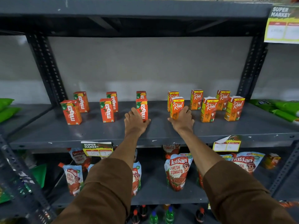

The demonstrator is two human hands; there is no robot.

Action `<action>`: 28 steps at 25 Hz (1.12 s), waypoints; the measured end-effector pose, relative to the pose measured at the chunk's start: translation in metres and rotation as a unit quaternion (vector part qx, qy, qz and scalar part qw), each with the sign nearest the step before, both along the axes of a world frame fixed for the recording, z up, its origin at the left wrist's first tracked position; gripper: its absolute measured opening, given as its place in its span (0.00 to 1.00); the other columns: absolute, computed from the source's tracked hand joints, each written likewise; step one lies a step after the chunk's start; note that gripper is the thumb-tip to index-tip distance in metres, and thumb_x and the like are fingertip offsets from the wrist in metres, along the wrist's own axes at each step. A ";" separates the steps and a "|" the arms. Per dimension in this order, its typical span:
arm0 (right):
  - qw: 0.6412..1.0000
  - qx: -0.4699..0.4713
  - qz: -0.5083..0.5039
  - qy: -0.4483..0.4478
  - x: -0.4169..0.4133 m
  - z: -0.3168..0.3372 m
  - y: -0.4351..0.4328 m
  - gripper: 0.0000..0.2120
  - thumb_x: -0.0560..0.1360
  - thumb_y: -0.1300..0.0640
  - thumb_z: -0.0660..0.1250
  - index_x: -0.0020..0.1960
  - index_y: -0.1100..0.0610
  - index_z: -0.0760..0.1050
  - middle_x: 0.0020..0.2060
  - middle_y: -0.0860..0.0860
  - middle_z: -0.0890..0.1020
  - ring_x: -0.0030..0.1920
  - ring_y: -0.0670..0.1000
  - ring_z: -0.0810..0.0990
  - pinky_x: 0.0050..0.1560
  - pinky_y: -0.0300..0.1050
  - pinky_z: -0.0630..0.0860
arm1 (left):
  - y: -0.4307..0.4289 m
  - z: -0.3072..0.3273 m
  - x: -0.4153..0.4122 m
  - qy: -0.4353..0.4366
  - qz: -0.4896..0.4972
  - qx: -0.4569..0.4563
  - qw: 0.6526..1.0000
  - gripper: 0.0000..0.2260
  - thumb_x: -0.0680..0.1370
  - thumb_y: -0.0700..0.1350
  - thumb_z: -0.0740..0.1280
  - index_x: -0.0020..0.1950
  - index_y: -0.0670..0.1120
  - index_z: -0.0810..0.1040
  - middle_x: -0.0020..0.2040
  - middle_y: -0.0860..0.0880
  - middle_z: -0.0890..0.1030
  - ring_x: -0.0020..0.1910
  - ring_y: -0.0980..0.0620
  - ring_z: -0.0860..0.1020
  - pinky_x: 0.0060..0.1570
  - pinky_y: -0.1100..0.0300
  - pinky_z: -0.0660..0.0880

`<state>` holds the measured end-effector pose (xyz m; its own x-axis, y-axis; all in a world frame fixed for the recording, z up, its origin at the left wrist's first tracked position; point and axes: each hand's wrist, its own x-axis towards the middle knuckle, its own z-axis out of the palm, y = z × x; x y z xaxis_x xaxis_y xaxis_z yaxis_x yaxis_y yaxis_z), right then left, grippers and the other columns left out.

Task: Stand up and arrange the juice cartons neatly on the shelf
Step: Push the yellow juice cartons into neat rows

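Small juice cartons stand upright in two rows on the grey metal shelf (100, 133). Several red Maaza cartons fill the left half, such as the front left one (71, 112) and the middle one (107, 110). Several orange Real cartons stand on the right, such as one at the far right (234, 108). My left hand (135, 122) grips the lower part of the front Maaza carton (142, 107). My right hand (182, 118) grips the front Real carton (176, 106). Both cartons stand on the shelf.
Green packets lie at both shelf ends (6, 107) (281, 109). Ketchup pouches (177, 171) stand on the shelf below, with bottles (169, 215) under them. Price labels (97, 148) hang on the shelf's front edge. Perforated uprights (47, 67) frame the bay.
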<state>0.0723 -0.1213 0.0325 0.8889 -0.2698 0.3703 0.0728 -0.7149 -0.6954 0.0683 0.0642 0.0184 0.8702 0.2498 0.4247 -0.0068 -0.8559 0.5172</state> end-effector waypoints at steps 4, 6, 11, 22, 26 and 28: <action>1.000 -0.003 -0.006 0.001 0.001 -0.001 0.000 0.38 0.70 0.47 0.77 0.71 0.59 0.60 0.66 0.59 0.72 0.68 0.61 0.73 0.68 0.60 0.67 | -0.001 0.001 -0.001 -0.008 0.000 -0.009 1.000 0.38 0.71 0.59 0.72 0.69 0.41 0.58 0.66 0.40 0.69 0.66 0.41 0.67 0.64 0.46 0.67; 1.000 -0.007 -0.012 0.005 0.000 -0.002 0.001 0.38 0.69 0.46 0.77 0.69 0.59 0.62 0.66 0.58 0.73 0.67 0.60 0.73 0.67 0.59 0.68 | -0.001 0.002 -0.003 -0.011 0.000 -0.020 1.000 0.37 0.70 0.58 0.73 0.68 0.41 0.59 0.65 0.40 0.69 0.66 0.41 0.67 0.63 0.46 0.67; 0.999 0.025 0.036 -0.012 -0.013 -0.002 -0.009 0.49 0.64 0.48 0.81 0.74 0.61 0.58 0.69 0.60 0.68 0.72 0.62 0.66 0.70 0.58 0.66 | -0.004 0.011 -0.014 -0.034 0.066 -0.031 0.997 0.48 0.66 0.69 0.69 0.71 0.38 0.56 0.71 0.36 0.61 0.71 0.37 0.60 0.69 0.43 0.62; 0.941 0.043 -0.039 -0.333 -0.020 0.045 -0.174 0.32 0.69 0.48 0.73 0.68 0.58 0.65 0.60 0.57 0.71 0.59 0.56 0.72 0.59 0.50 0.71 | -0.200 0.032 -0.027 -0.348 -0.140 0.028 0.927 0.21 0.76 0.55 0.67 0.59 0.43 0.66 0.59 0.44 0.67 0.59 0.47 0.70 0.60 0.54 0.69; 0.974 0.055 -0.058 -0.212 0.016 0.012 -0.244 0.47 0.61 0.41 0.80 0.70 0.56 0.61 0.64 0.59 0.68 0.64 0.60 0.70 0.61 0.58 0.71 | -0.270 0.027 -0.012 -0.263 -0.095 -0.097 0.955 0.30 0.70 0.58 0.73 0.60 0.42 0.65 0.57 0.44 0.70 0.57 0.49 0.71 0.57 0.54 0.72; 0.987 0.109 -0.053 -0.108 0.026 0.000 -0.262 0.54 0.55 0.40 0.83 0.71 0.55 0.59 0.67 0.58 0.68 0.68 0.61 0.69 0.64 0.61 0.69 | -0.279 0.016 0.002 -0.165 -0.050 -0.098 0.980 0.38 0.65 0.62 0.76 0.63 0.42 0.63 0.59 0.44 0.68 0.60 0.48 0.69 0.59 0.51 0.72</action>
